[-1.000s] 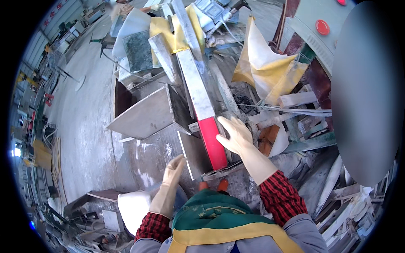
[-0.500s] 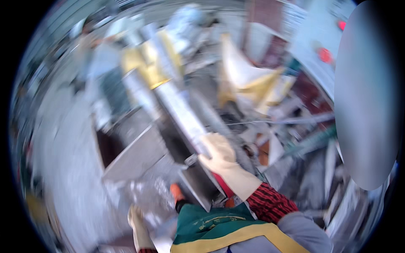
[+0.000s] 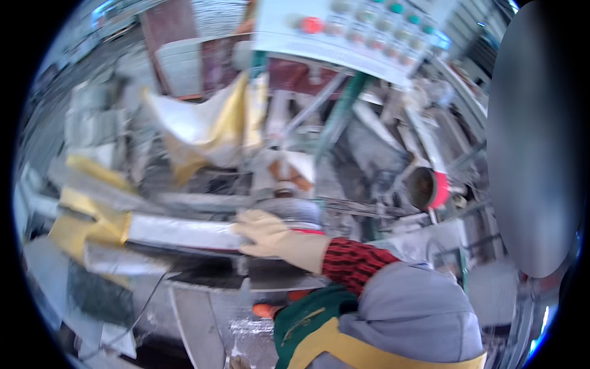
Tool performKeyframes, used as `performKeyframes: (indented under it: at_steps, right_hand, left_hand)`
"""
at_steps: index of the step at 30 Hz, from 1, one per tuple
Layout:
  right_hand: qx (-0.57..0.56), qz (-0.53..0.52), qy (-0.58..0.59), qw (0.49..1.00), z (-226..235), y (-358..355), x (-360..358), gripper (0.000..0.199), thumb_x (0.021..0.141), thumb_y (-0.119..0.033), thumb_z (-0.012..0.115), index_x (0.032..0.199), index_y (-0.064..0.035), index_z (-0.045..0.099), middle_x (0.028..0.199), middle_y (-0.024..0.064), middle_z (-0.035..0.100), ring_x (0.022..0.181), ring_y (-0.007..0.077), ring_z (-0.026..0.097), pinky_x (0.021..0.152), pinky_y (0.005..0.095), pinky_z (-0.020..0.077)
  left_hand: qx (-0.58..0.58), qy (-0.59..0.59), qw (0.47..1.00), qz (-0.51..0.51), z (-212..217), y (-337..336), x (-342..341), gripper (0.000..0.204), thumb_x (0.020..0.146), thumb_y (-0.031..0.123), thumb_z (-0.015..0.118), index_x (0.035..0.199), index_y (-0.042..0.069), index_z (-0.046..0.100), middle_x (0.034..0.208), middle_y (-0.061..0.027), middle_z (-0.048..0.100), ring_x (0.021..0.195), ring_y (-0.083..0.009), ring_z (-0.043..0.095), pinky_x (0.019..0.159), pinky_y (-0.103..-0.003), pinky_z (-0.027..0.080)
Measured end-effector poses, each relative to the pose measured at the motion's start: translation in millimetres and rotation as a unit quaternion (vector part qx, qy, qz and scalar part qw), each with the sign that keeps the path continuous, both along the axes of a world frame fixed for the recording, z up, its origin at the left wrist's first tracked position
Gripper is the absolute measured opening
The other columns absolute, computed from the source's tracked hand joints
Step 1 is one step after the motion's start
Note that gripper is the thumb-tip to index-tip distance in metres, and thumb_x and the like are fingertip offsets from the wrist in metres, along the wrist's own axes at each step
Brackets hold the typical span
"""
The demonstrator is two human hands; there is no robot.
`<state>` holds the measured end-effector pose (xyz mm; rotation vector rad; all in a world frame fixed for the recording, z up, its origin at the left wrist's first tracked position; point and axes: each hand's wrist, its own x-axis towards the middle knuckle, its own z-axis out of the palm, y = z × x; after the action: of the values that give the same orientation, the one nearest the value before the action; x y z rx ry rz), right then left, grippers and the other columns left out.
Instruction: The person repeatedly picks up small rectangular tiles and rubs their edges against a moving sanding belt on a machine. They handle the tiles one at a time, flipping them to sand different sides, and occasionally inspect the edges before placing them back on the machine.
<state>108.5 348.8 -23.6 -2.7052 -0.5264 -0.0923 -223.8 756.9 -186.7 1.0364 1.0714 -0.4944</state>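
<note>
My right hand (image 3: 267, 234), in a cream rubber glove, rests on the right end of a long pale bar (image 3: 187, 232), its fingers stretched out to the left. Nothing shows enclosed in those fingers. Dark open troughs (image 3: 209, 272) run along the near side of the bar. At the bottom edge only a small bit of my gloved left hand (image 3: 238, 362) shows; its fingers cannot be made out. Just beyond the right hand is a round, banded grey machine part (image 3: 289, 212) with a red edge. Motion blurs the picture.
A pale control panel (image 3: 286, 43) with red and green buttons stands at the back. Yellow-and-white sheeting (image 3: 206, 126) drapes left of it. A red-rimmed round part (image 3: 430, 188) is at right. A thin cable (image 3: 149, 301) hangs at lower left, near a grey slab (image 3: 195, 329).
The view has swung right, bringing the whole button panel into sight. My right hand stays on the bar. My left hand has slipped almost out of the lower edge.
</note>
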Motion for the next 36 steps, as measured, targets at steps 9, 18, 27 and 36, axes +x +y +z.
performKeyframes:
  at_steps: [9,18,27,36]
  right_hand:
    - [0.158,0.175,-0.065,0.970,109.1,192.5,122.9,0.046,0.086,-0.026,0.067,0.128,-0.0082,0.059,0.124,0.0192,0.063,0.112,0.0381,0.061,0.095,0.0441,0.0506]
    - [-0.002,0.036,0.025,0.999,84.5,400.7,277.7,0.037,0.087,-0.013,0.060,0.124,-0.0113,0.061,0.114,0.0142,0.068,0.105,0.0331,0.068,0.086,0.0494,0.0544]
    - [-0.167,0.012,0.153,0.974,129.7,440.2,276.6,0.035,0.087,-0.019,0.060,0.120,-0.0084,0.069,0.128,0.0158,0.065,0.117,0.0363,0.063,0.098,0.0460,0.0509]
    - [-0.517,0.374,-0.094,0.765,53.1,451.4,359.5,0.026,0.082,-0.021,0.072,0.105,-0.0090,0.075,0.110,0.0130,0.073,0.104,0.0294,0.070,0.089,0.0429,0.0569]
  left_hand:
    - [0.208,-0.001,0.966,0.157,31.6,-3.7,-36.5,0.025,0.093,0.028,0.063,0.095,0.003,0.063,0.074,0.0001,0.060,0.063,-0.0096,0.053,0.053,-0.026,0.042]
    - [0.162,0.063,0.928,0.330,35.3,-57.0,-177.6,0.041,0.097,0.032,0.062,0.127,0.006,0.053,0.112,-0.0095,0.062,0.099,-0.0187,0.060,0.080,-0.031,0.049]
    - [0.084,0.105,0.865,0.484,17.9,-160.5,-244.8,0.029,0.099,0.033,0.060,0.114,0.011,0.050,0.097,-0.0045,0.054,0.083,-0.0153,0.051,0.067,-0.031,0.041]
    - [0.191,0.063,0.765,0.612,18.1,-161.1,-233.3,0.040,0.099,0.030,0.060,0.127,0.001,0.057,0.101,-0.0090,0.068,0.078,-0.0133,0.065,0.057,-0.023,0.047]
